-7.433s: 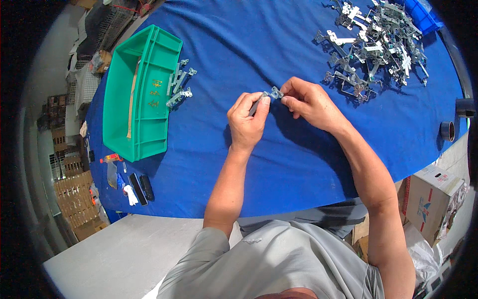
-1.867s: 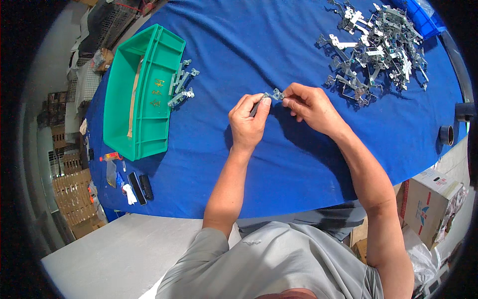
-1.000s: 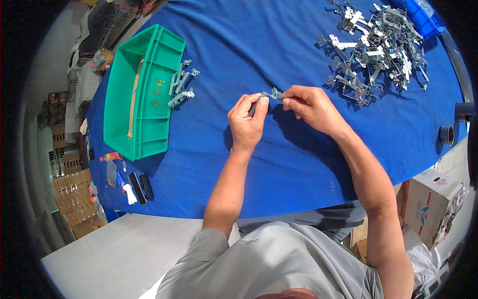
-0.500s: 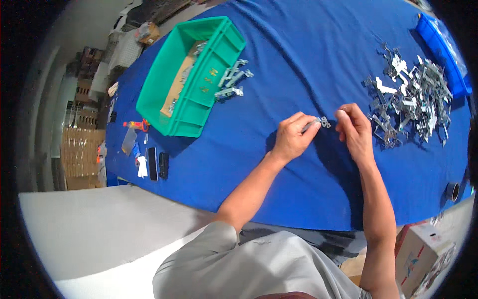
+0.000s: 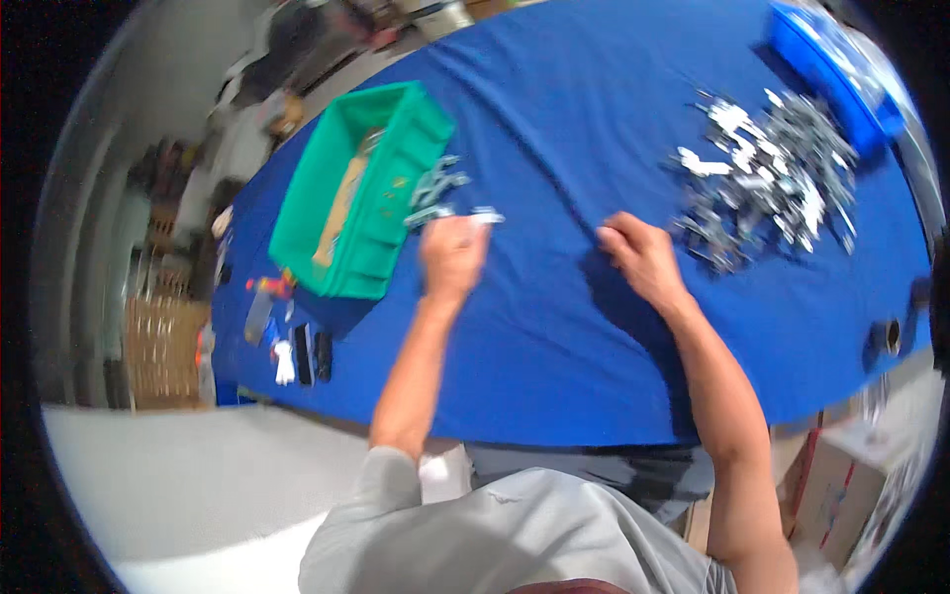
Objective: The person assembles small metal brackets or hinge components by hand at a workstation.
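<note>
Toward eleven o'clock, best to steer metal bracket grasped in left hand clear of green crate, with right hand curled toward two, unclear whether gripping anything.

This is a workshop: a cloth-covered table bears heaped metal brackets and a green crate. The blurred brown stack beyond looks like cardboard.

Brightly lit cloth; metal brackets glaring; shadow left of right forearm; motion blur; edges bowed.
</note>
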`<state>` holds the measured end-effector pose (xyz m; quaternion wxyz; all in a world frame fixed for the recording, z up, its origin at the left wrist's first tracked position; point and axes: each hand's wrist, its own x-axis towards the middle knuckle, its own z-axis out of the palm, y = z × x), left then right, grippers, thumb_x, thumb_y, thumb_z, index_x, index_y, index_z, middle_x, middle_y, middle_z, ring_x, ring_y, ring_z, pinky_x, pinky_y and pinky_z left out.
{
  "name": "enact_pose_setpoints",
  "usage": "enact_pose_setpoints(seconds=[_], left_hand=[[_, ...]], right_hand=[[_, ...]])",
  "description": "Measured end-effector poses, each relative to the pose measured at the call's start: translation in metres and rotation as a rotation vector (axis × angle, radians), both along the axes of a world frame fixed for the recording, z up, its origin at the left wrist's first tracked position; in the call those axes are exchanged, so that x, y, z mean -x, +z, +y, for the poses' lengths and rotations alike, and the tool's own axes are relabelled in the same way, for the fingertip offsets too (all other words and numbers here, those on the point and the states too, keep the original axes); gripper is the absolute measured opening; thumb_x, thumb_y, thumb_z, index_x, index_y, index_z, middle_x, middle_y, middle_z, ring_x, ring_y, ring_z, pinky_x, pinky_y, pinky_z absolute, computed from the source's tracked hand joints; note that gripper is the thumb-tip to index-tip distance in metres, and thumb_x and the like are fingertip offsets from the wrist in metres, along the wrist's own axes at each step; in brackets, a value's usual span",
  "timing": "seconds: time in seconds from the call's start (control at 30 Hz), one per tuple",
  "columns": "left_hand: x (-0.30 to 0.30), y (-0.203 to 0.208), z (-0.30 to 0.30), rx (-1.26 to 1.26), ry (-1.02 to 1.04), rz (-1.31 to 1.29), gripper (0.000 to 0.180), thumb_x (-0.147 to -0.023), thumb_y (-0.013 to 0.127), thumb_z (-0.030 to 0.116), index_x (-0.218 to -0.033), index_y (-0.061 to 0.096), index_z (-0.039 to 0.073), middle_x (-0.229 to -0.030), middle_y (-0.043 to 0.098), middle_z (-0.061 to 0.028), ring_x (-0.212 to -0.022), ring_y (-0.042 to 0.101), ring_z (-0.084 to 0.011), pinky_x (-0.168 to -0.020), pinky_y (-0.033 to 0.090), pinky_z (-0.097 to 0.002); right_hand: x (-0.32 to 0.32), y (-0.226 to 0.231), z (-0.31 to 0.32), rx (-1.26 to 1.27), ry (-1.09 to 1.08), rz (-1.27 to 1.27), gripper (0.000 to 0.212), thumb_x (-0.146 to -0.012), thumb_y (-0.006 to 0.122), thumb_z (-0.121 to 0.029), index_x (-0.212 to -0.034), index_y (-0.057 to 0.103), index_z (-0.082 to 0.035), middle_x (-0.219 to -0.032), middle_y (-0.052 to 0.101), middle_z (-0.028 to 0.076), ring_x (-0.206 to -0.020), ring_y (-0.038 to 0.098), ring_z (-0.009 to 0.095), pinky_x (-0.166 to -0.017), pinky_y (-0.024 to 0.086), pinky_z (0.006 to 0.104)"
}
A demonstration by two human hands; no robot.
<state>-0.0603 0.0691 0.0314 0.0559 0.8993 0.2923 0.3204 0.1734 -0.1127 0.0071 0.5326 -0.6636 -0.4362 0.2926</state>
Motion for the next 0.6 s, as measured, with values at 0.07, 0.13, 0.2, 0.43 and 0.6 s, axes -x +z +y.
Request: enact_pose_setpoints(seconds=[0.07, 0.13, 0.2, 0.43, 0.6], left_hand=[[0.040, -0.001, 0.034, -0.151, 0.111, 0.064, 0.021, -0.085, 0.072, 0.022, -0.094, 0.069, 0.003, -0.096, 0.066, -0.0168, -0.093, 0.060, -0.0368, -0.082, 0.048, -0.0468], [0.074, -0.001, 0.058, -0.197, 0.274, 0.266, 0.035, -0.085, 0.071, 0.021, -0.115, 0.065, 0.003, -0.114, 0.064, -0.0173, -0.107, 0.058, -0.0364, -0.093, 0.047, -0.0461], [0.057, -0.005, 0.053, -0.209, 0.298, 0.288, 0.040, -0.086, 0.070, 0.021, -0.120, 0.064, 0.003, -0.119, 0.062, -0.0173, -0.111, 0.057, -0.0362, -0.097, 0.046, -0.0462], [-0.072, 0.035, -0.010, -0.065, -0.110, 0.049, 0.035, -0.085, 0.073, 0.017, -0.116, 0.068, 0.002, -0.118, 0.065, -0.0152, -0.113, 0.059, -0.0332, -0.098, 0.046, -0.0427], [-0.191, 0.051, -0.061, 0.001, -0.460, 0.038, 0.026, -0.084, 0.071, 0.020, -0.107, 0.072, 0.006, -0.110, 0.069, -0.0121, -0.105, 0.064, -0.0310, -0.092, 0.051, -0.0405]], right_hand=[[0.009, -0.001, 0.013, -0.063, 0.038, -0.078, 0.023, -0.095, 0.064, -0.023, -0.095, 0.065, 0.000, -0.078, 0.066, 0.018, -0.070, 0.066, 0.029, -0.066, 0.051, 0.0402], [0.016, 0.000, 0.019, -0.138, 0.042, -0.099, 0.023, -0.094, 0.064, -0.023, -0.095, 0.066, 0.000, -0.082, 0.067, 0.020, -0.077, 0.067, 0.037, -0.068, 0.051, 0.0441], [0.011, -0.002, 0.014, -0.150, 0.029, -0.125, 0.022, -0.094, 0.064, -0.022, -0.094, 0.065, -0.001, -0.083, 0.067, 0.021, -0.081, 0.067, 0.039, -0.069, 0.051, 0.0459], [0.010, -0.009, 0.010, -0.176, 0.003, -0.228, 0.021, -0.093, 0.063, -0.022, -0.089, 0.063, -0.001, -0.080, 0.066, 0.019, -0.079, 0.065, 0.040, -0.068, 0.049, 0.0501], [0.011, -0.014, 0.012, -0.212, 0.001, -0.227, 0.020, -0.093, 0.063, -0.021, -0.093, 0.066, -0.002, -0.085, 0.068, 0.020, -0.083, 0.066, 0.041, -0.072, 0.051, 0.0510]])
